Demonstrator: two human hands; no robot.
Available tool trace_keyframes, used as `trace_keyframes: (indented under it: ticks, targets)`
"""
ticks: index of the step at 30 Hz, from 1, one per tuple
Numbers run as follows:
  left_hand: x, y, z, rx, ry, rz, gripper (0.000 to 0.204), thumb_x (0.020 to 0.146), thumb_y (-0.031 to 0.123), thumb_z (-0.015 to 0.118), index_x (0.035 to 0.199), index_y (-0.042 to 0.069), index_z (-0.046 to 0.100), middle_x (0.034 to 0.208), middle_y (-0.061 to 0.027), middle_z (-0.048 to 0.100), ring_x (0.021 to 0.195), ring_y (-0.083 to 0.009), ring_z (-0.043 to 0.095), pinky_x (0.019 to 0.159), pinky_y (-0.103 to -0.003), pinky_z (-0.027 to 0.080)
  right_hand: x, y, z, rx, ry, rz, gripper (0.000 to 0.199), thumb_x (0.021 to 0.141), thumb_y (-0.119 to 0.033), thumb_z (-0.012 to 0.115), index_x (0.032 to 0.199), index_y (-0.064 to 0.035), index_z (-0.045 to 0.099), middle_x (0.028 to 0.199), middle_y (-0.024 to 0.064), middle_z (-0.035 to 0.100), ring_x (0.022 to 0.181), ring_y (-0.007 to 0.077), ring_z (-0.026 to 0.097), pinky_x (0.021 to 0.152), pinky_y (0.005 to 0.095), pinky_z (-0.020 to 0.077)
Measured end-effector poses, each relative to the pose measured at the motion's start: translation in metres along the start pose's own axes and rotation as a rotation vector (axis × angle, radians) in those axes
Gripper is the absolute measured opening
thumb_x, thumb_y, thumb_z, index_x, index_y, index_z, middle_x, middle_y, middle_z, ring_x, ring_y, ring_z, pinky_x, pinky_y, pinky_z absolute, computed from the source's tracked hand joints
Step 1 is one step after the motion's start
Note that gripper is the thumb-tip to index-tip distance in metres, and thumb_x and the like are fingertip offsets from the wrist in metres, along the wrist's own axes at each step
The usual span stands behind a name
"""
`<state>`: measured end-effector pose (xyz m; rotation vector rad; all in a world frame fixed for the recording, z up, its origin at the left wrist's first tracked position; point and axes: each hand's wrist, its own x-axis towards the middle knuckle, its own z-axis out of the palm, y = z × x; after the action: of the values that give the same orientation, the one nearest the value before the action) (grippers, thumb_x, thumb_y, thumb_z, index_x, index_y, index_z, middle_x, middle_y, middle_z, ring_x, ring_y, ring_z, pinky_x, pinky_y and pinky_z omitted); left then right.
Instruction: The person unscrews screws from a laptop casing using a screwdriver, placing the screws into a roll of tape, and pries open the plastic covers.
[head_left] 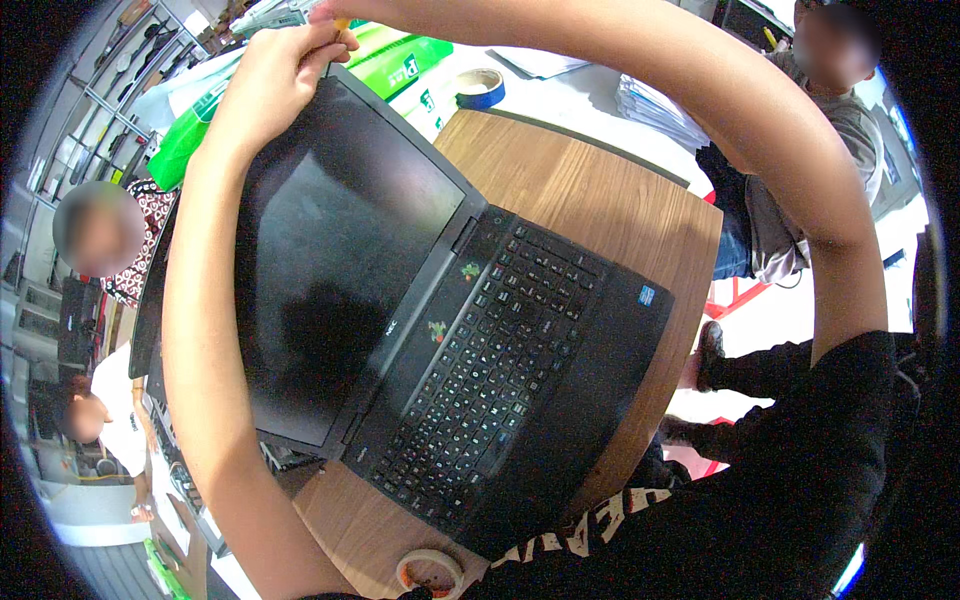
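- Fingers (318, 55) of the left hand (275, 85) are being held curled and gathered toward the thumb, near the upper edge of the view.
- The right hand (328, 10) is being cut off in part by that edge; its fingertips are being placed close beside those of the left.
- A small yellow thing (342, 24) is being shown where the fingertips meet. Which fingers are gripping it, if any, cannot be told, and its kind is being hidden by its small size.
- An open laptop (560, 300) is being supported by the wooden table (600, 180) below the arms. Its dark screen (330, 230) is being tilted back, with its far corner just beside the left hand; whether the two are touching cannot be told.
- The outer side of the screen is being crossed in front by the left forearm (205, 330).
- Green packs (390, 65) are being seen just beyond the corner, with a blue-sided tape roll (483, 95) near them.
- For good results, fine finger work appears to be called for: both hands are best being steadied together, with light pressure only.
- Weight is best being spared from the screen, since the hinge could be strained by a leaning forearm.
- A clearer line of sight is probably being needed, as the fingertips are being partly hidden by one another.
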<state>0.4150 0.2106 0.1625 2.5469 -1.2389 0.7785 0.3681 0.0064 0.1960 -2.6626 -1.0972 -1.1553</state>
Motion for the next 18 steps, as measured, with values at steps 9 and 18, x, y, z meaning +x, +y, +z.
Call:
trace_keyframes:
  ticks: [9, 18]
  targets:
    - [-0.001, -0.009, 0.009, 0.041, -0.082, -0.027, 0.019, 0.087, 0.006, 0.052, 0.103, 0.003, 0.062, 0.088, -0.0142, 0.067, 0.084, -0.0268, 0.066, 0.076, -0.034, 0.049, -0.012, 0.027, 0.026, -0.173, 0.224, -0.352, 0.016, 0.079, -0.015, 0.057, 0.081, 0.0, 0.061, 0.075, 0.0163, 0.063, 0.072, 0.03, 0.066, 0.064, 0.0372, 0.0529]
    - [-0.014, -0.004, 0.02, -0.017, -0.062, 0.031, 0.022, 0.085, 0.0, 0.051, 0.105, 0.0, 0.059, 0.091, -0.0159, 0.065, 0.087, -0.0279, 0.064, 0.08, -0.033, 0.047, -0.034, 0.016, 0.033, -0.119, -0.254, -0.217, 0.021, 0.084, -0.021, 0.052, 0.081, -0.0022, 0.062, 0.073, 0.0146, 0.063, 0.068, 0.0287, 0.063, 0.063, 0.0419, 0.0508]
